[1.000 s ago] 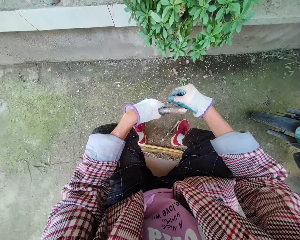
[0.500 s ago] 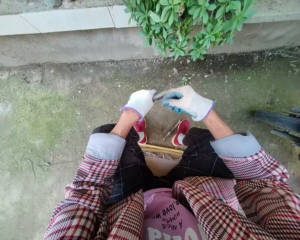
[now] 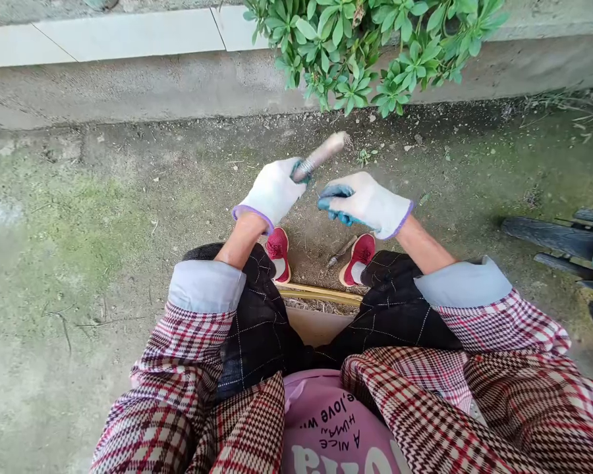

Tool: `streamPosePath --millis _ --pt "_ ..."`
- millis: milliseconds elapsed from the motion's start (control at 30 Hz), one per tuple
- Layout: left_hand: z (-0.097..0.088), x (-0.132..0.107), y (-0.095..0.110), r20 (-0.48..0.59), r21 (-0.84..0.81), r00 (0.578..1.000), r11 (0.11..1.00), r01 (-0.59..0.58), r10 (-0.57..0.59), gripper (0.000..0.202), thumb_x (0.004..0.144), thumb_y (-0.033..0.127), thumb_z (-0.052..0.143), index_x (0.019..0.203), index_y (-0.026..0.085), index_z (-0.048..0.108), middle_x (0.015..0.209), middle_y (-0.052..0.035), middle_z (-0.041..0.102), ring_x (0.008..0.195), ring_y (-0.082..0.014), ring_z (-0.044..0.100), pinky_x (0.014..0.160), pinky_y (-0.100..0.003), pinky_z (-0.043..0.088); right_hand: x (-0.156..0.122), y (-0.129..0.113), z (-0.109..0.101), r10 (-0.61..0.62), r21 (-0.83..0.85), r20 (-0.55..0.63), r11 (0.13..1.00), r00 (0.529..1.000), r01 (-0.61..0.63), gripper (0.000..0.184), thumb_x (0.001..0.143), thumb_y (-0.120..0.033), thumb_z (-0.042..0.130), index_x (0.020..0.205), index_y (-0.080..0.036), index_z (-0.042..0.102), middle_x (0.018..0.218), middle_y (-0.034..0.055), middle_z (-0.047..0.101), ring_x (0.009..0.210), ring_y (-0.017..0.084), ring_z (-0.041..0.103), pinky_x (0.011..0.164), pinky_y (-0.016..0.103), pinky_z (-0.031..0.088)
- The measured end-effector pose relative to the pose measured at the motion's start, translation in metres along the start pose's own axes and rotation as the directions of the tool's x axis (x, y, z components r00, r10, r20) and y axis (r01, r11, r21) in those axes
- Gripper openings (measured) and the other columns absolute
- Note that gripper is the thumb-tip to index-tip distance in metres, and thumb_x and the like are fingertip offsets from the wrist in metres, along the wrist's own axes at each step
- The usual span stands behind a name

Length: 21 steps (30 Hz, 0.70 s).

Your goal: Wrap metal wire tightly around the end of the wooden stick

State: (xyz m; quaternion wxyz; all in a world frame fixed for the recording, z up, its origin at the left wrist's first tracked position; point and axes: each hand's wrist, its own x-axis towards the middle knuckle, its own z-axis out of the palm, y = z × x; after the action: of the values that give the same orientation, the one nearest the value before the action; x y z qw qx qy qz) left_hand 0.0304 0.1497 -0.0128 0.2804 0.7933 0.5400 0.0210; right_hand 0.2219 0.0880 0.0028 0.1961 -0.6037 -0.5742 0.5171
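Wire-wrapped stick [image 3: 323,155], where is it exactly at this moment?

It is in the left hand [image 3: 273,189], over the bare ground [image 3: 79,263]. The gloved fingers are closed around its nearer end, beside the coil of wire [image 3: 303,171]. The other end points forward and to the right, and it looks a little blurred.

Does this far end touch the small green weed [image 3: 367,157]?

From the head view it appears near the weed, but I cannot tell how high the stick is above the ground.

And the right hand [image 3: 363,203], how is it?

It is apart from the stick, with the fingers bent inward and the thumb close to them. Whether something thin is pinched at the fingertips, I cannot tell. Its glove is white on the back, blue-green on the inner side, with a purple edge at the wrist.

What lies below the hands?

One more stick-like piece [image 3: 343,250] lies on the ground, just beside the red right shoe [image 3: 362,253]. The left shoe [image 3: 277,247] stands opposite. Nearer to the body, yellow strips [image 3: 326,297] lie across between the legs.

And farther away?

A leafy bush [image 3: 375,52] hangs in front of the low wall [image 3: 128,89], which has pale tiles [image 3: 128,36] along its top.
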Motion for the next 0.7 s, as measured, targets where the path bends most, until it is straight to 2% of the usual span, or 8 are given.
streamPosePath --millis 67,133,233,300,433,567,633,700 --pt "0.006 0.0 -0.002 0.065 0.213 0.997 0.976 -0.044 0.031 0.032 0.104 0.026 0.056 0.125 0.017 0.078 0.108 -0.0135 0.082 0.1 -0.0291 0.078 0.085 -0.04 0.057 0.0 -0.005 -0.002 -0.055 -0.065 0.014 0.996 0.998 0.056 0.016 0.094 -0.019 0.071 0.079 -0.021 0.074 0.065 -0.0008 0.065 0.054 0.013 0.054 0.051 0.029 0.044" --pt "0.012 -0.002 0.001 0.194 0.333 0.979 0.935 -0.124 0.061 0.038 0.105 0.024 0.05 0.129 0.018 0.079 0.111 -0.0169 0.082 0.107 -0.035 0.079 0.087 -0.043 0.058 0.004 -0.003 -0.011 -0.11 -0.142 -0.027 0.984 0.994 0.105 0.018 0.091 -0.018 0.073 0.073 -0.022 0.073 0.064 -0.0006 0.064 0.06 0.014 0.054 0.056 0.03 0.044" --pt "0.014 -0.007 0.007 0.335 0.356 0.935 0.902 -0.243 0.12 0.039 0.103 0.023 0.052 0.131 0.02 0.079 0.111 -0.016 0.083 0.108 -0.035 0.08 0.086 -0.041 0.057 0.013 0.007 -0.027 -0.15 -0.239 -0.075 0.963 0.986 0.128 0.024 0.086 -0.013 0.073 0.065 -0.023 0.069 0.066 0.0002 0.064 0.067 0.017 0.056 0.062 0.031 0.045" --pt "0.012 -0.01 0.009 0.362 0.295 0.916 0.91 -0.29 0.174 0.035 0.1 0.025 0.056 0.123 0.021 0.081 0.105 -0.0121 0.083 0.1 -0.0307 0.079 0.083 -0.038 0.055 0.015 0.014 -0.033 -0.117 -0.202 -0.076 0.974 0.99 0.099 0.025 0.086 -0.012 0.073 0.065 -0.024 0.069 0.066 -0.0002 0.064 0.067 0.017 0.056 0.06 0.031 0.044" --pt "0.003 -0.011 0.009 0.297 -0.03 0.913 0.959 -0.283 0.279 0.023 0.098 0.027 0.061 0.104 0.018 0.081 0.089 -0.0057 0.078 0.082 -0.0202 0.071 0.075 -0.032 0.052 0.015 0.019 -0.029 0.009 0.072 -0.082 0.997 0.997 -0.003 0.026 0.089 -0.022 0.078 0.065 -0.024 0.067 0.061 -0.0011 0.06 0.055 0.014 0.048 0.047 0.029 0.038" --pt "-0.004 -0.008 0.008 0.184 -0.299 0.982 0.954 0.012 0.045 0.025 0.098 0.024 0.064 0.118 0.016 0.076 0.09 -0.0047 0.075 0.068 -0.0152 0.062 0.063 -0.031 0.053 0.015 0.013 -0.01 0.075 0.242 -0.129 0.969 0.989 -0.042 0.029 0.091 -0.028 0.083 0.068 -0.024 0.065 0.059 -0.0014 0.06 0.047 0.012 0.048 0.041 0.028 0.042" --pt "-0.004 -0.004 0.007 0.117 -0.294 0.992 0.952 0.082 -0.049 0.03 0.102 0.027 0.058 0.127 0.018 0.073 0.096 -0.0057 0.077 0.072 -0.0166 0.065 0.067 -0.034 0.057 0.012 0.006 -0.002 0.062 0.213 -0.111 0.976 0.992 -0.038 0.026 0.092 -0.021 0.081 0.07 -0.023 0.066 0.062 -0.0001 0.065 0.049 0.013 0.053 0.044 0.028 0.046" --pt "-0.002 -0.001 0.003 0.037 -0.151 0.998 0.987 0.049 -0.044 0.031 0.105 0.029 0.055 0.127 0.019 0.074 0.102 -0.0072 0.08 0.084 -0.0205 0.071 0.08 -0.037 0.06 0.008 -0.001 0.002 0.031 0.111 -0.047 0.994 0.998 -0.025 0.023 0.093 -0.016 0.076 0.073 -0.023 0.069 0.067 0.0011 0.068 0.053 0.013 0.056 0.049 0.028 0.048"
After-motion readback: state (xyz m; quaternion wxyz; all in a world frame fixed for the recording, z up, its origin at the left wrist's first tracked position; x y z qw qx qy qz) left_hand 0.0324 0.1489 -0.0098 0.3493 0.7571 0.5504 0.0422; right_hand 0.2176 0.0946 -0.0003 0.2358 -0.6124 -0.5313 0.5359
